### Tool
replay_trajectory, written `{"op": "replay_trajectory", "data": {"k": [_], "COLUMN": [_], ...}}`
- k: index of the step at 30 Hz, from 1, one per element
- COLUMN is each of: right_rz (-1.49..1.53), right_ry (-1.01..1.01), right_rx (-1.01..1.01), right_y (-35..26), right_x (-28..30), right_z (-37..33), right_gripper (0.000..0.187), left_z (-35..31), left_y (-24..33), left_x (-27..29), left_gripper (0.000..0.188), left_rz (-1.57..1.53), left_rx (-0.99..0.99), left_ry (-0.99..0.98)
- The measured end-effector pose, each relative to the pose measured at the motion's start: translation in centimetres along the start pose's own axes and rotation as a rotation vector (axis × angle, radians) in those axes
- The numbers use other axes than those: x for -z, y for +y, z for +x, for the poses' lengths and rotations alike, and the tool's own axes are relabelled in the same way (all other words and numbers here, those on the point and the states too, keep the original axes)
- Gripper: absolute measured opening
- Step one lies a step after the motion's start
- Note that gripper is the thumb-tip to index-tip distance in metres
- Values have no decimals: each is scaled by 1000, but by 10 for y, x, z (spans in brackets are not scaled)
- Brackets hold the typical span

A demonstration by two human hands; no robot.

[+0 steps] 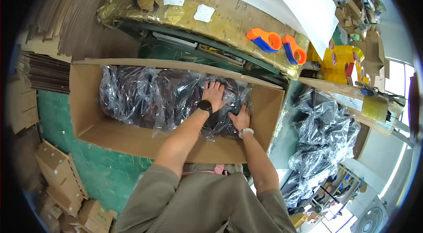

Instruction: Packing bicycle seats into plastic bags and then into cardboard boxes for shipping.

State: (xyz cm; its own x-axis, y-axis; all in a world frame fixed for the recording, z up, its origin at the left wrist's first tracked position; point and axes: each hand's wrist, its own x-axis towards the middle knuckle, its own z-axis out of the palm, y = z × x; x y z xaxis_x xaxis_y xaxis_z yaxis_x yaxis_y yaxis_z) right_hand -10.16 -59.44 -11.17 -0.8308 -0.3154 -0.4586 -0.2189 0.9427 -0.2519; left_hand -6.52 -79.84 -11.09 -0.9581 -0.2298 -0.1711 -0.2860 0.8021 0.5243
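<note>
A large open cardboard box (88,118) stands in front of me on the green floor. Inside lie dark items wrapped in clear plastic bags (136,96), filling most of its length. My left hand (214,93), with a black watch on the wrist, presses flat on the bagged items near the box's right end. My right hand (241,118), with a pale bead bracelet, rests on the same bags close to the right wall of the box. Neither hand grips anything.
Two orange and blue tape dispensers (264,39) lie on a gold-wrapped table edge behind the box. Yellow tape rolls (341,56) stack to the right. More bagged dark items (324,140) pile at right. Flat cardboard stacks (44,72) and small boxes (57,167) lie at left.
</note>
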Motion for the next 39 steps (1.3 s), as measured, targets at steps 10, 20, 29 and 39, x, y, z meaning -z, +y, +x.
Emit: {"op": "replay_trajectory", "data": {"k": [10,20,29,39], "right_rz": [231,-267,-241,-310], "right_ry": [610,641,686,-350], "right_rx": [815,494,1059,1450], "right_y": [-109,-86,-125,-76], "right_x": [233,349,330,41], "right_z": [12,211,24,-57], "right_gripper": [36,37,34,17], "left_z": [-63,-122,-128,-194], "left_y": [14,31,32,113], "left_x": [33,-52,-86,192], "left_gripper": [51,45,41,41], "left_rz": [134,381,440,-247], "left_rx": [-149,-233,4,85], "left_ry": [143,-495,-416,-491]}}
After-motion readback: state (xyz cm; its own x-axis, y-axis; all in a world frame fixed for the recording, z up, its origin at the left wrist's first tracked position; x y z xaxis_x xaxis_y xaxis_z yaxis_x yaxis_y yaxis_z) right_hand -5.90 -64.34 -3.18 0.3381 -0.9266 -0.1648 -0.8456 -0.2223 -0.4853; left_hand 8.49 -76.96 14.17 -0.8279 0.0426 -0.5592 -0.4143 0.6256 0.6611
